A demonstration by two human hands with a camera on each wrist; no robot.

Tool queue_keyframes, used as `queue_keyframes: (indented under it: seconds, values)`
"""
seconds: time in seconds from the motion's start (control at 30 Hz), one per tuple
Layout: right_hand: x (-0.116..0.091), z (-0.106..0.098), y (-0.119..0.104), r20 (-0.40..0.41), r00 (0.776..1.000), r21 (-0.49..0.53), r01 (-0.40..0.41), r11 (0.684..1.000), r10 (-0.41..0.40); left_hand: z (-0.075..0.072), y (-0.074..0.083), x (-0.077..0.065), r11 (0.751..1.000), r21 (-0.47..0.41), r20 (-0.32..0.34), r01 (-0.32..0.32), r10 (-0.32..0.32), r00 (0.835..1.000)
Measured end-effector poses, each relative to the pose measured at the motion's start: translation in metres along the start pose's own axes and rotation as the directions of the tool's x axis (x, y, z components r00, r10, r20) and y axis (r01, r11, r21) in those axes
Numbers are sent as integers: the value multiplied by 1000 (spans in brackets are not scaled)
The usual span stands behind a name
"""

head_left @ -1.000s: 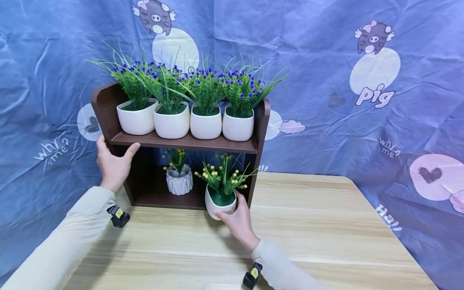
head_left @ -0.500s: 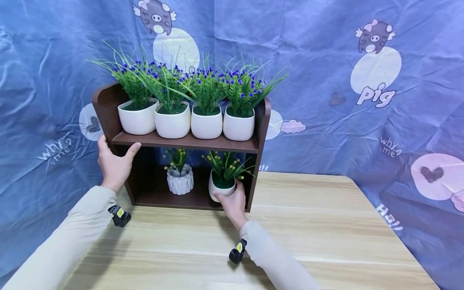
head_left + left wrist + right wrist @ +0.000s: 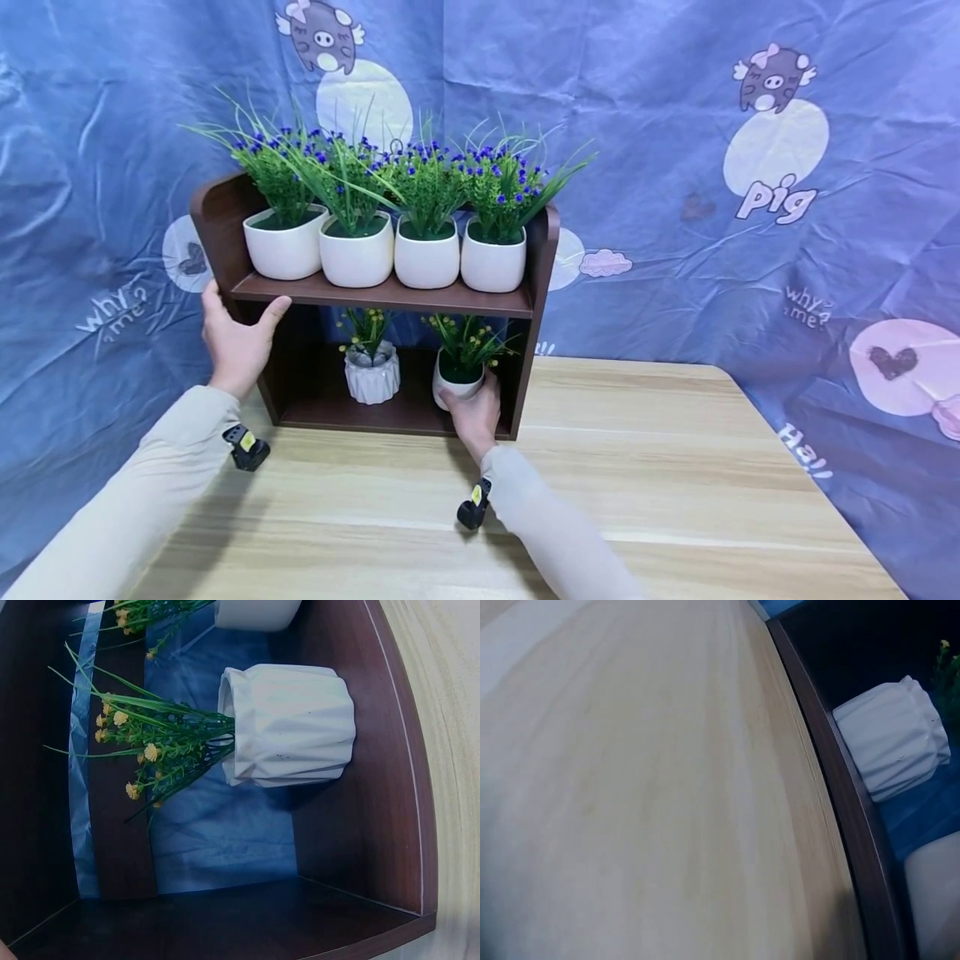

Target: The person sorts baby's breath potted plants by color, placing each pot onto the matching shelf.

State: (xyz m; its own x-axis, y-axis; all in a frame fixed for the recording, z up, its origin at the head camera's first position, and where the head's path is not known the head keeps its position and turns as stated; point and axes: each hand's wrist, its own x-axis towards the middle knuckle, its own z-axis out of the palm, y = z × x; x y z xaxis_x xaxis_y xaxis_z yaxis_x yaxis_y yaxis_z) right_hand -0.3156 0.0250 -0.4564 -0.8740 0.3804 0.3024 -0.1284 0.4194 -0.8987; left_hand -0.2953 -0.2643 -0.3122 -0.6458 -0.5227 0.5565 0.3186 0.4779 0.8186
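A dark brown two-tier shelf (image 3: 390,295) stands on the wooden table. My left hand (image 3: 238,346) grips its left side panel, thumb at the front edge and fingers on the outer side. In the lower compartment, at the right, my right hand (image 3: 476,412) holds a potted plant (image 3: 461,358) with yellow flowers by its smooth white pot, thumb in front. Part of this pot (image 3: 939,892) shows at the right wrist view's edge. To its left sits another yellow-flowered plant in a fluted white pot (image 3: 372,375), upright; the left wrist view shows that fluted pot (image 3: 292,727) close up.
Several white pots (image 3: 356,258) with blue-flowered grass plants line the upper tier. The wooden table (image 3: 637,467) extends in front of the shelf and to its right. A blue printed cloth (image 3: 652,142) hangs behind.
My right hand has moved the yellow-flowered potted plant from in front of the shelf back into the lower compartment's right side. The left hand has stayed on the side panel.
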Motion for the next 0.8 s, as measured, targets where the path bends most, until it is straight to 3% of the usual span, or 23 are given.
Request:
queue_keyframes:
  seconds: [0.4,0.8]
  values:
    - [-5,14,6,-95,994,5,58,998,-58,-1,-1,0,1000,-26,-4,-9,9,1000]
    - [-11,14,8,-74,994,-24,84,996,-86,-2,0,0,1000,-28,-10,-15,14,1000]
